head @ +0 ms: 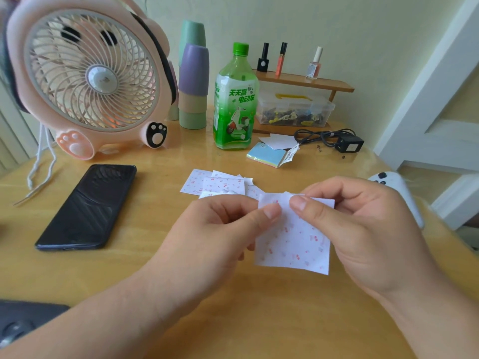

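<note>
Soft daylight, faint shadows; glare on table [166, 161]; wide-angle edges bowed.

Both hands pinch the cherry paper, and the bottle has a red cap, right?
No, the head view shows a green cap on the bottle, not red. The left hand and right hand do pinch the cherry paper.

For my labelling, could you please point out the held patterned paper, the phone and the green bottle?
patterned paper [293, 244]: head view, its lower middle.
phone [88, 206]: head view, screen centre.
green bottle [234, 104]: head view, its label.
</note>
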A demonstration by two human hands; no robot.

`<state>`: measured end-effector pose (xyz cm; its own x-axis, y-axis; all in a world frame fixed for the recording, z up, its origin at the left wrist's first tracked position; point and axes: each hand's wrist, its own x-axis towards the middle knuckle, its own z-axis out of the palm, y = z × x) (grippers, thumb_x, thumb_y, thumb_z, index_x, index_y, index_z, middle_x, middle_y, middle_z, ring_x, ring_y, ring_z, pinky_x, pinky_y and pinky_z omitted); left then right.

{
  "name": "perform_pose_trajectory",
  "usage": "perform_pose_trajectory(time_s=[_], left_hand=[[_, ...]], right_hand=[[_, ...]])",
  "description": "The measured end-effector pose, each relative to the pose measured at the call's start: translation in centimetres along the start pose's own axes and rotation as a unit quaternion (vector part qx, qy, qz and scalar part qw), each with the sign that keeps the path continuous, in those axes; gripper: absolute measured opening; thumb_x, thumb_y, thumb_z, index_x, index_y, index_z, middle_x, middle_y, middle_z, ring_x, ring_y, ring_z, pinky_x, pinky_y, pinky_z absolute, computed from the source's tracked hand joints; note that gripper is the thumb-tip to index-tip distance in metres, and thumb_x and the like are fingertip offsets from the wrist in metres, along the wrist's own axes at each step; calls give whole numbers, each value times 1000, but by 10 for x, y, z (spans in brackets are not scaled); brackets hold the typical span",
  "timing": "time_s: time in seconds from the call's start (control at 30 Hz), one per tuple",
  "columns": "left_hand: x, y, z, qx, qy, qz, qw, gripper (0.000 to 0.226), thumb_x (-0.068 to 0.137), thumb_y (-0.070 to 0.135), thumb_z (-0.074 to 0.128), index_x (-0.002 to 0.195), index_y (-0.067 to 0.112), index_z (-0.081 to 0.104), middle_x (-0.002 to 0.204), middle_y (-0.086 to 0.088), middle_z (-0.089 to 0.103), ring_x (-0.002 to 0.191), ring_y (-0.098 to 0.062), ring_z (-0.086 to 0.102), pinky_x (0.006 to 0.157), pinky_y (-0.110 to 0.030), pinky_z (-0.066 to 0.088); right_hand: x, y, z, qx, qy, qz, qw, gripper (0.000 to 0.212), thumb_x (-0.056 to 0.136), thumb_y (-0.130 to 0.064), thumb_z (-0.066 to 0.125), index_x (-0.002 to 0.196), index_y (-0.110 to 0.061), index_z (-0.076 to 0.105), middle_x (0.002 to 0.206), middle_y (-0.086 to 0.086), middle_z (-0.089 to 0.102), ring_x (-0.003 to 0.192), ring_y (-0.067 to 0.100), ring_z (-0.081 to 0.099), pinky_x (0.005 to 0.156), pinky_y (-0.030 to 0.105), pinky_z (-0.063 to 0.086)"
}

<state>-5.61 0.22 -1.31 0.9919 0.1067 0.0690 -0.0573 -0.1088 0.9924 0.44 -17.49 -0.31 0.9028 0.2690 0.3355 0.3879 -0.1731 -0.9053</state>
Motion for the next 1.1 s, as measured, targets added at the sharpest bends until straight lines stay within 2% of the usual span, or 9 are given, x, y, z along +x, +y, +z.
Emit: perform_pose_trajectory(time_s=[0.2,0.33,0.43,0.53,0.67,0.77,0.83,0.93,1.1], left_hand=[[1,0,0,-14,32,39,999,38,94,29,62,57,22,69,57,3,49,56,-10,44,53,-9,36],[0,-1,0,-26,65,59,996,31,90,37,63,67,22,76,57,2,51,55,-10,45,53,-11,36],[0,-1,-1,-33,82,72,993,28,81,45,63,69,24,78,56,4,57,53,-7,49,52,-11,39],[1,-2,-1,-71,75,71,992,12,80,27,80,72,18,79,57,-1,62,52,-11,53,52,-16,43],[1,-6,-1,-71,27,78,994,9,75,24,79,74,16,76,60,-6,65,52,-16,56,52,-24,48],[-1,-5,0,-13,34,70,997,14,76,36,88,73,25,79,59,4,64,53,-12,51,52,-18,42],[-2,-3,0,-2,39,56,998,16,79,38,78,70,26,80,57,7,63,52,-10,47,51,-16,37],[-2,-1,0,-4,18,40,999,21,80,40,74,68,24,79,59,-5,62,55,-13,46,53,-24,37],[0,-4,-1,27,2,24,999,25,86,41,70,69,25,79,59,3,63,56,-9,51,55,-23,42]], right_hand=[[-2,0,0,19,-32,-10,999,12,73,-27,78,79,-17,75,75,19,71,70,41,63,62,41,51],[-3,1,0,25,-25,-40,999,15,76,-27,79,82,-14,76,73,20,69,66,38,60,60,43,50],[-3,1,1,27,19,-59,998,16,75,-27,78,81,-13,75,71,20,66,61,20,57,59,29,47],[-1,1,2,56,40,-51,996,8,74,-24,77,78,-17,76,66,10,69,60,8,58,58,17,47],[-1,2,1,64,20,-44,997,4,75,-20,76,76,-16,76,75,6,75,64,11,63,61,20,50],[-3,1,3,68,-6,-44,997,6,76,-17,75,73,-12,73,79,4,76,68,13,65,63,22,51],[-4,-1,4,65,-12,-42,997,7,76,-16,75,72,-11,71,81,6,76,70,18,66,64,25,52],[-4,-1,4,49,-5,-43,998,11,77,-19,75,73,-9,70,82,10,75,73,30,67,64,33,52],[-4,-5,7,21,22,-24,999,20,72,-27,89,76,-16,73,73,6,74,63,23,64,57,25,51]])
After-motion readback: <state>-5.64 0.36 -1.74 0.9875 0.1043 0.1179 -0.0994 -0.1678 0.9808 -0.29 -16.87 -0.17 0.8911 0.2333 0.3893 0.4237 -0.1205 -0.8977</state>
